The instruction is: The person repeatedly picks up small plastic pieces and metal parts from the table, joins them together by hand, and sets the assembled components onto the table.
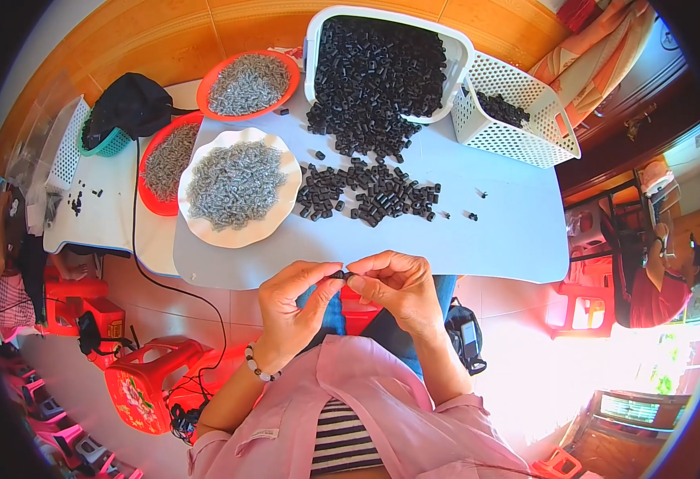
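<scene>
The left hand (pixel 298 302) and right hand (pixel 400 294) meet at the desk's near edge, thumbs and fingertips pinched on one small black part (pixel 339 275) between them.

The desk (pixel 513 195) is crowded along its far and left sides, so a careless reach is the main hazard. At its far side, the tub (pixel 310 68) lets black parts (pixel 378 72) run out onto the top; a bump there could send more sliding. At its far right corner, the basket (pixel 477 132) holds others and might tip if nudged outward. On its left side, the plate (pixel 287 199) is heaped with clear parts (pixel 234 185); a knocked rim could spill them among the black ones at mid-desk. The bowl (pixel 203 97) at its far left corner runs the same risk.

On the desk's right half, a few stray bits (pixel 473 216) could be swept off by a passing arm. Last, the pinched part is tiny: a slipping fingertip could drop it past the desk's edge to the floor (pixel 497 299).
</scene>
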The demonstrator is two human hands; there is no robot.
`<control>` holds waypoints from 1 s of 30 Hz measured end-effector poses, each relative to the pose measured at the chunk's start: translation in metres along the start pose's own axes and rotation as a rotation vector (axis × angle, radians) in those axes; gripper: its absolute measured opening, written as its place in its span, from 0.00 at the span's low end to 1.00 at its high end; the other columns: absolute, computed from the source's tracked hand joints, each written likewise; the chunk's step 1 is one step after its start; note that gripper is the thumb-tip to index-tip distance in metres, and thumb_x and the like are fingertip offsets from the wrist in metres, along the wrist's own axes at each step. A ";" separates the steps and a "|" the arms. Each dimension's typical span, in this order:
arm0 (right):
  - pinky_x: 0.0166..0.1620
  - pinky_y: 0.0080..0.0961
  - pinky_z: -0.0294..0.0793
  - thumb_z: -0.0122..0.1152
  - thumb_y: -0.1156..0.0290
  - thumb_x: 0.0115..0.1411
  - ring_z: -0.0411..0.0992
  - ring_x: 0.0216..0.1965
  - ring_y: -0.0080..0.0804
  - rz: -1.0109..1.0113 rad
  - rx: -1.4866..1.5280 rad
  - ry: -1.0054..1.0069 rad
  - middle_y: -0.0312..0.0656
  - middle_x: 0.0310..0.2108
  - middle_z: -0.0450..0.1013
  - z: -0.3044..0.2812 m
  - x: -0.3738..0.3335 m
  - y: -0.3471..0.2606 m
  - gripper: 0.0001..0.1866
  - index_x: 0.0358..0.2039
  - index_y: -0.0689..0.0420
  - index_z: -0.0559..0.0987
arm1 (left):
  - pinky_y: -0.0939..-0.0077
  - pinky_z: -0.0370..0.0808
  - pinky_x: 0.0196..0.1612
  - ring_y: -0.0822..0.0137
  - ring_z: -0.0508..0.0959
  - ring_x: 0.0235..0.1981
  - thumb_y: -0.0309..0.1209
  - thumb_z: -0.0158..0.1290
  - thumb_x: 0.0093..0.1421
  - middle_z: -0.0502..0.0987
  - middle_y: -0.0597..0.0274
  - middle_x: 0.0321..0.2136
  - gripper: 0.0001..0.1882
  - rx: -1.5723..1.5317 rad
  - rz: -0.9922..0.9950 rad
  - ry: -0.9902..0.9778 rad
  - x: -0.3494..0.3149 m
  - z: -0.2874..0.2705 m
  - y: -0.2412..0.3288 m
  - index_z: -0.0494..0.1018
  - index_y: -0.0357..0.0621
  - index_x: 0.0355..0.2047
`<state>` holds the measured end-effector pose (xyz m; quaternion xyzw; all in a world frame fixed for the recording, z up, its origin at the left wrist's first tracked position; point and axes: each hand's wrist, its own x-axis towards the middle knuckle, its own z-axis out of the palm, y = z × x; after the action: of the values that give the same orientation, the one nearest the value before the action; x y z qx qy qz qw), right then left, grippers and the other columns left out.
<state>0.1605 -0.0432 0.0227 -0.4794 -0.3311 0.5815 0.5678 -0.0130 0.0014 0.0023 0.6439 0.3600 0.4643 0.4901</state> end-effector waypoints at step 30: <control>0.36 0.18 0.78 0.64 0.81 0.59 0.77 0.32 0.21 0.043 0.138 -0.059 0.41 0.33 0.80 -0.025 -0.019 0.006 0.09 0.41 0.65 0.82 | 0.80 0.75 0.33 0.70 0.78 0.32 0.20 0.61 0.58 0.81 0.57 0.33 0.12 0.156 0.129 -0.171 -0.005 0.012 0.011 0.81 0.37 0.43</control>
<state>0.1799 -0.0670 0.0122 -0.4291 -0.2964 0.6287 0.5769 -0.0036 -0.0098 0.0109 0.7391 0.3098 0.4091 0.4363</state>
